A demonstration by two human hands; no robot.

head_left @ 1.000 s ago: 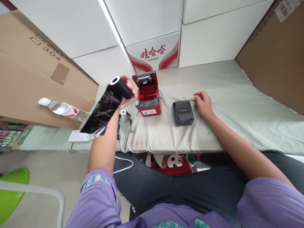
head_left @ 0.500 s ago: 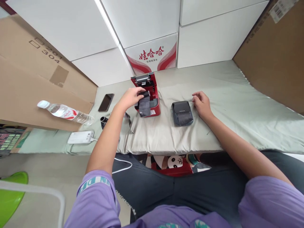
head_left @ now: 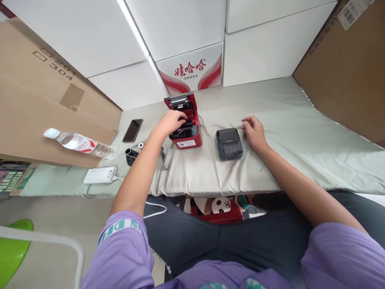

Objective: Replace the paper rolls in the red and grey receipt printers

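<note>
A red label printer (head_left: 192, 141) stands on the cloth-covered table with its lid (head_left: 181, 101) raised. My left hand (head_left: 173, 121) reaches into its open top, fingers closed on a black ribbon roll (head_left: 187, 124) that lies partly hidden beneath them. On the cloth to the right, my right hand (head_left: 254, 130) rests with loosely bent fingers and nothing in them. Just left of those fingers sits a small dark portable printer (head_left: 229, 143), apart from the hand. Behind my left forearm lie a black roll (head_left: 131, 155) and a small white-ended roll (head_left: 141, 145).
A phone (head_left: 132, 130), a white power bank (head_left: 100, 175) with a cable and a tilted water bottle (head_left: 80, 143) are at the left. Cardboard boxes (head_left: 45, 92) flank both sides. White boxes (head_left: 189, 69) line the back of the table (head_left: 285, 104).
My left hand has moved the ribbon roll into the red printer; the dark strip that hung over its front no longer hangs there. My right hand stays in place.
</note>
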